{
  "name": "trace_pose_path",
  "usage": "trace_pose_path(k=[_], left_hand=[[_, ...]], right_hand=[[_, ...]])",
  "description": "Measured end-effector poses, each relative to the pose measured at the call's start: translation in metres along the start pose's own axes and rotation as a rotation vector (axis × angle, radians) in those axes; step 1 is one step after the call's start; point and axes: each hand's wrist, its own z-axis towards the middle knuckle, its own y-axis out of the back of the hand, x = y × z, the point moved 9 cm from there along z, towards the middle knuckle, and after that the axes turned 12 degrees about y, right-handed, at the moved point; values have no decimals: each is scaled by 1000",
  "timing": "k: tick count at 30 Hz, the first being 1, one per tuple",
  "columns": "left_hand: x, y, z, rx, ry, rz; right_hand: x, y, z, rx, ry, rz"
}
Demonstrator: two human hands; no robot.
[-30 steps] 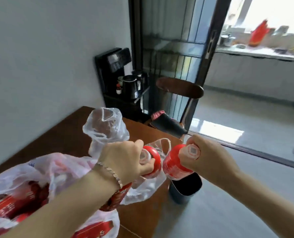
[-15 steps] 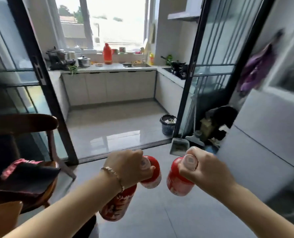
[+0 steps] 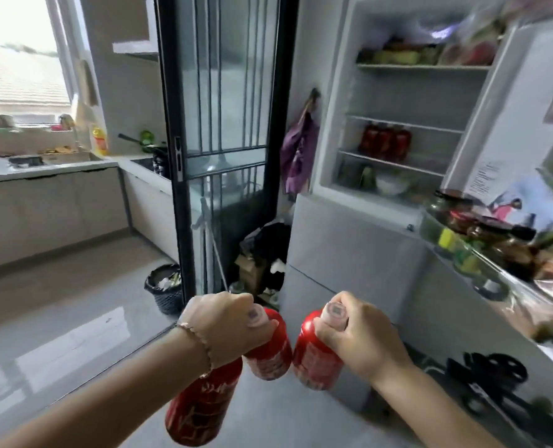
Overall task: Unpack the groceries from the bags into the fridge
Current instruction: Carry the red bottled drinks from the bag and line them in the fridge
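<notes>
My left hand [image 3: 226, 324] grips two red bottles by their necks: one [image 3: 270, 350] hangs just right of the hand, the other [image 3: 200, 412] hangs lower under my wrist. My right hand [image 3: 356, 337] holds a third red bottle [image 3: 315, 357] by its cap. All three hang low in the middle of the view. The fridge [image 3: 408, 124] stands open at the upper right. Red bottles [image 3: 385, 140] stand on its middle shelf, and food fills the top shelf. The fridge door [image 3: 495, 253] swings out at the right with jars in its racks.
A black-framed sliding glass door [image 3: 223, 140] stands left of the fridge. A dark waste basket [image 3: 165, 289] sits at its foot. Bags and clutter [image 3: 265, 257] fill the gap beside the fridge. A kitchen counter [image 3: 42, 166] runs along the left. Grey tiled floor lies below.
The view has swung right from the table and bags past the kitchen doorway to the open fridge. Both hands keep the same hold on the red bottles.
</notes>
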Motion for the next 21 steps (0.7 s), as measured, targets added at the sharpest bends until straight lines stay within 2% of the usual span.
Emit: trace_pose_path(k=[8,13,21], left_hand=[[-77,-12,235,-27,-297,-27],[-124,-2,359,-59,-368,-107],[-202,-7,509,-138,-394,-150]], right_hand=[[-103,24,168,-102,-211,-97],[-157,54,254,-227,-309,-73],[-264,83,363,-465,-433,-102]])
